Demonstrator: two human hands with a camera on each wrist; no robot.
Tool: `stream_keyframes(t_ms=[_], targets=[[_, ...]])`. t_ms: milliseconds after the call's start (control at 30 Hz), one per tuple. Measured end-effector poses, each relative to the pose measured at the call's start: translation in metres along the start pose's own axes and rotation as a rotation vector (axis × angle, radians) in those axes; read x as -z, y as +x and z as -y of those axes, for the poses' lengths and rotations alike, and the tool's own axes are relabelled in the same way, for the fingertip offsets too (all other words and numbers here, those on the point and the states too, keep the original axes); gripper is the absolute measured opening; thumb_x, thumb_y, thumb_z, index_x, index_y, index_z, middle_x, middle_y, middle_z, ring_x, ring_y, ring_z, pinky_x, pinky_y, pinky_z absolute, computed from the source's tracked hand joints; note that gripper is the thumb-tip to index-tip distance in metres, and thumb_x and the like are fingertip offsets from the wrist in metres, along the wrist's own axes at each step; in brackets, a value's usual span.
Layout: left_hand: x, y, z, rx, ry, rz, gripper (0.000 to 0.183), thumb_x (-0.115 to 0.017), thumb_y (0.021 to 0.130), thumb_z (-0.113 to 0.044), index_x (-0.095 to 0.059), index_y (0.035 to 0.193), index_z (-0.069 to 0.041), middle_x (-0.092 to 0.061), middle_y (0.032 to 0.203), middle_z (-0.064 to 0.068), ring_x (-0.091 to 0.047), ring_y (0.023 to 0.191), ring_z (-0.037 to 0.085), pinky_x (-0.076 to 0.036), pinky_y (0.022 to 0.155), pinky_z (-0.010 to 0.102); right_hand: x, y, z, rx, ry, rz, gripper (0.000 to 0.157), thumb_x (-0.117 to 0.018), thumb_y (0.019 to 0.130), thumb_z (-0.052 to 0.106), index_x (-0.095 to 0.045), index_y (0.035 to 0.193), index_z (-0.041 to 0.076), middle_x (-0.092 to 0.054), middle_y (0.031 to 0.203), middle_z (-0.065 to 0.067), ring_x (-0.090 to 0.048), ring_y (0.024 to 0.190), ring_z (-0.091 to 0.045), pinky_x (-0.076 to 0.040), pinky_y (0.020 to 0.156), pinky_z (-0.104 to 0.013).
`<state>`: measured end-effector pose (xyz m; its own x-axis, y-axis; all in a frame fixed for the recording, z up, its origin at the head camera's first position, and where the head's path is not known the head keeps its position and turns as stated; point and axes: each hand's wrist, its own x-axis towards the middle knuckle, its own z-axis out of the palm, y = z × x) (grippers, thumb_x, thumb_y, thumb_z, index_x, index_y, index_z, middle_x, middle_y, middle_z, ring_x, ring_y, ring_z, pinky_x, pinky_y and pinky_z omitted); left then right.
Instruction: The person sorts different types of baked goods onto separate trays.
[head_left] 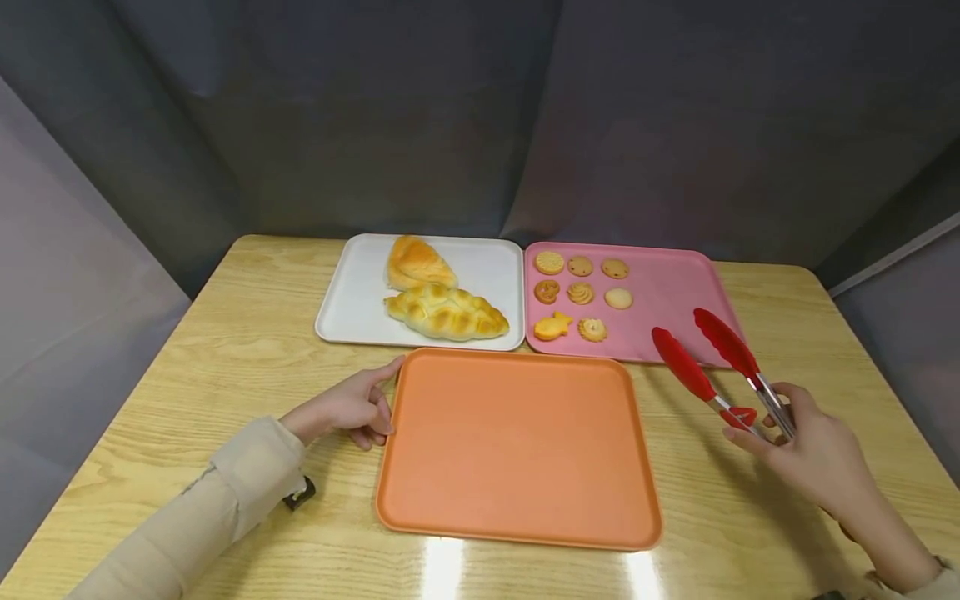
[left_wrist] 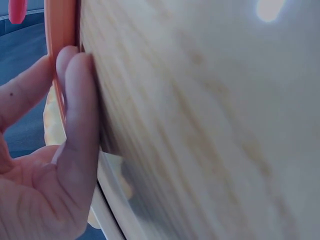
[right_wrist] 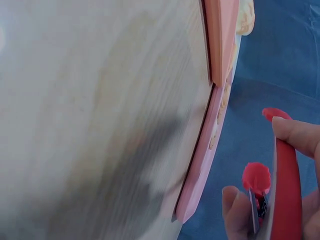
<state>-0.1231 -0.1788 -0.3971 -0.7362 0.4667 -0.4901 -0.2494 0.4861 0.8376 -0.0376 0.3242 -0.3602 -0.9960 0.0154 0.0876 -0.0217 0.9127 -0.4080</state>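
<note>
My left hand (head_left: pixel 360 408) is at the left edge of an orange tray (head_left: pixel 517 450), the index finger stretched to its far left corner. In the left wrist view, the fingertips (left_wrist: pixel 75 70) touch the tray's outer side and rim without wrapping round it. My right hand (head_left: pixel 817 450) holds red-tipped metal tongs (head_left: pixel 772 400) by their arms. The tongs' two red heads stand apart with nothing between them, above the near right part of a pink tray (head_left: pixel 667 283). In the right wrist view, finger and thumb lie on either side of the tongs (right_wrist: pixel 287 190).
Behind the orange tray, a white tray (head_left: pixel 352 292) holds a golden bread roll (head_left: pixel 418 263) and a braided loaf (head_left: pixel 450 313). Several small biscuits (head_left: pixel 581 293) sit in rows on the pink tray's left part. Dark cloth (head_left: pixel 375 117) hangs behind the wooden table (head_left: pixel 247 333).
</note>
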Motion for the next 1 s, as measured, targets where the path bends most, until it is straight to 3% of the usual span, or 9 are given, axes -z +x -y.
stream_keyframes(t_ms=[300,533,667,867,1000], targets=[[0.001,0.002,0.002,0.003,-0.007,-0.007,0.099,-0.061,0.074,0.011,-0.003,0.148,-0.019,-0.057,0.068,0.013,-0.057,0.05,0.019,-0.052,0.043,0.034,-0.006,-0.026,0.002,-0.125,-0.023,0.065,0.078,-0.07,0.076,0.043,-0.035,0.118,-0.012,-0.044,0.062,-0.004,-0.038,0.048,-0.015,-0.027,0.041,-0.026],[-0.001,0.003,0.005,0.018,-0.008,-0.013,0.098,-0.061,0.075,0.011,-0.004,0.148,-0.021,-0.058,0.07,0.014,-0.057,0.05,0.019,-0.052,0.043,0.034,-0.007,-0.037,-0.007,-0.292,-0.047,0.234,0.092,-0.06,0.079,0.056,-0.026,0.121,-0.019,-0.049,0.067,-0.007,-0.049,0.059,-0.025,-0.035,0.047,-0.03],[-0.001,0.001,0.003,0.012,-0.002,-0.011,0.099,-0.062,0.074,0.011,-0.002,0.148,-0.019,-0.057,0.07,0.014,-0.058,0.05,0.019,-0.052,0.043,0.034,-0.01,-0.041,-0.011,-0.347,-0.047,0.316,0.096,-0.057,0.079,0.06,-0.025,0.121,-0.02,-0.054,0.075,-0.016,-0.055,0.069,-0.035,-0.042,0.053,-0.038],[-0.001,0.0,0.002,0.007,0.001,-0.015,0.1,-0.062,0.074,0.011,-0.003,0.148,-0.019,-0.057,0.07,0.013,-0.058,0.05,0.019,-0.051,0.042,0.034,-0.019,-0.044,-0.011,-0.374,-0.044,0.388,0.102,-0.053,0.079,0.063,-0.019,0.119,-0.025,-0.047,0.07,-0.01,-0.051,0.066,-0.028,-0.041,0.053,-0.034],[0.0,0.0,0.002,-0.004,-0.001,-0.012,0.1,-0.062,0.074,0.011,-0.002,0.148,-0.019,-0.057,0.07,0.013,-0.058,0.05,0.019,-0.051,0.042,0.034,-0.02,-0.043,-0.007,-0.37,-0.057,0.38,0.102,-0.056,0.076,0.064,-0.021,0.115,-0.023,-0.046,0.068,-0.01,-0.05,0.062,-0.026,-0.038,0.049,-0.032]])
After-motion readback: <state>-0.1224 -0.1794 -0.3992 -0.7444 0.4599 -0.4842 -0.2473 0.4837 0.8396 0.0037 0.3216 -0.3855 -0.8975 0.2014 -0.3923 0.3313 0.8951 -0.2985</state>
